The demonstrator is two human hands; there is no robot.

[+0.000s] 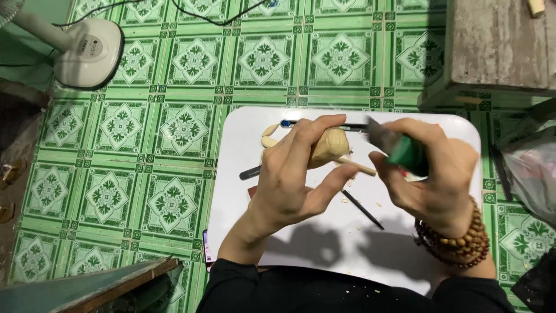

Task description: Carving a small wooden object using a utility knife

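I'm holding a pale wooden carving (329, 146), rounded w/ a thin stick-like end poking out toward the right, up over the white worktop (353, 232). My left hand (289, 174) is gripping it, fingers wrapped across the top & thumb bracing from below. My right hand (431, 174) is closed round a green-handled carving knife (399, 148), the grey blade pointing at the right side of the piece, just beside it; can't tell if the edge is actually touching the wood.

To do this cut well, I reckon: keep the left grip firm so the piece isn't rolling, keep those fingers behind the blade's path, take thin shavings rather than digging in, esp. near the thin stick end, which looks easy to snap.

Under my hands, on the worktop: another pale carved piece (269, 134) just left of the one I'm holding, a dark slim tool (250, 172) partly hidden by my left hand, a thin black pencil-like tool (362, 209) lying diagonal, a blue-ended tool (288, 123) near the far edge, & a few small wood chips scattered about. Wooden bead bracelets (457, 240) are sitting on my right wrist.

Containers: a clear plastic bag (530, 168) is lying at the right on the green patterned tile floor (116, 174); contents too blurred to tell. Top left, a white fan base (90, 52) is standing on the floor.
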